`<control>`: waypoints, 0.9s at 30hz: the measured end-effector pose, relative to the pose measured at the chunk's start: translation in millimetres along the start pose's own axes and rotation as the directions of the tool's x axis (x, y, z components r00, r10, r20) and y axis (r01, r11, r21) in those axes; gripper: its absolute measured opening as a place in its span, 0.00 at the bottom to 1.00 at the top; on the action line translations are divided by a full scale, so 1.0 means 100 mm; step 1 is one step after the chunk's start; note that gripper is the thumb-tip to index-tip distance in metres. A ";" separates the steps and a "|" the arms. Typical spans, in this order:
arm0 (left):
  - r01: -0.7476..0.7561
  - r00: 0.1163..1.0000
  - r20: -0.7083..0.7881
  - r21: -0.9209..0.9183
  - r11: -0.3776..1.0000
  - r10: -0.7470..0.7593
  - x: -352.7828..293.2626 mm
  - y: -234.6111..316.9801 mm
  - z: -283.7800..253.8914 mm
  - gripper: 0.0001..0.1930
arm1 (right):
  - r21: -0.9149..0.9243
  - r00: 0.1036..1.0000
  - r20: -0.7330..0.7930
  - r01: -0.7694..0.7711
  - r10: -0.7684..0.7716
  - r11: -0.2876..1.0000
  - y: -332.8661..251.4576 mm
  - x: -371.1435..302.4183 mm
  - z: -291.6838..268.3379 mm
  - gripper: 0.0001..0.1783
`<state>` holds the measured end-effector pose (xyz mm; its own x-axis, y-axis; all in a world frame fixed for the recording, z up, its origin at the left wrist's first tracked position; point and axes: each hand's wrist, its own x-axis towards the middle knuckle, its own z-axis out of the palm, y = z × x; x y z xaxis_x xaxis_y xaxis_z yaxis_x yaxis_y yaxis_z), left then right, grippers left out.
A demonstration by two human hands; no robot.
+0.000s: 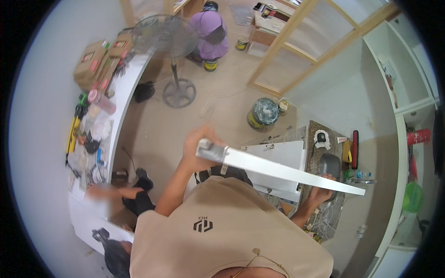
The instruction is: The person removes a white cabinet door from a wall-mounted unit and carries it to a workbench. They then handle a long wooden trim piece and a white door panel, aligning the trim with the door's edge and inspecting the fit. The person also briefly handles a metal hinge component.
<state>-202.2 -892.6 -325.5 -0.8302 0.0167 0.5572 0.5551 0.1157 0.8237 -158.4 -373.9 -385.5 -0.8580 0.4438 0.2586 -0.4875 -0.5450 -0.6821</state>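
- A long white panel (287, 170) runs slantwise across the middle of the view, from upper left down to lower right, held in the air in front of the person's chest, above the floor (222, 102).
- A second white panel (278, 160) with a small metal handle lies flat below it, beside a dark speckled surface (320, 153).
- A standing fan (166, 39) rises from a round base on the floor, just beside a curved white surface (127, 88) crowded with cardboard boxes (99, 62) and small clutter.
- Another person in a purple top (211, 30) crouches at the far end of the floor, well apart from the held panel.
- A paint bucket (263, 112) with a smeared lid stands on the floor near a wooden frame.
- The left hand (198, 147) has its grip wrapped around the upper end of the long panel, where a metal fitting (212, 150) sits; the fingers are closed on the edge.
- The right hand (322, 191) holds the panel from beneath near its lower end, its grip closed on the underside.
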 end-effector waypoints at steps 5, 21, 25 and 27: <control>0.017 0.988 -0.141 -0.275 0.961 -0.058 0.16 -0.39 -0.20 0.10 | -0.089 0.996 -0.079 0.031 -0.038 0.996 0.49 0.17 0.15 0.08; 0.083 0.995 -0.038 -0.160 0.984 -0.090 2.39 -1.91 -0.37 0.18 | -0.079 0.939 -0.316 0.115 -0.134 0.990 1.96 1.76 0.59 0.16; 0.187 0.978 -0.047 -0.239 0.953 -0.204 2.77 -2.49 -0.35 0.16 | -0.087 0.894 -0.397 0.187 -0.206 0.979 2.29 2.04 0.56 0.18; 0.178 0.965 -0.147 -0.251 0.951 -0.219 2.80 -3.10 -0.23 0.24 | -0.158 0.832 -0.494 0.201 -0.254 0.967 2.20 2.00 0.73 0.18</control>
<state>-605.6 -946.5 -421.9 -0.9151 -0.1549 0.3723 0.3930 -0.1363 0.9094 -449.0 -456.7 -434.3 -0.5100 0.8587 0.0506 -0.6185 -0.3252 -0.7153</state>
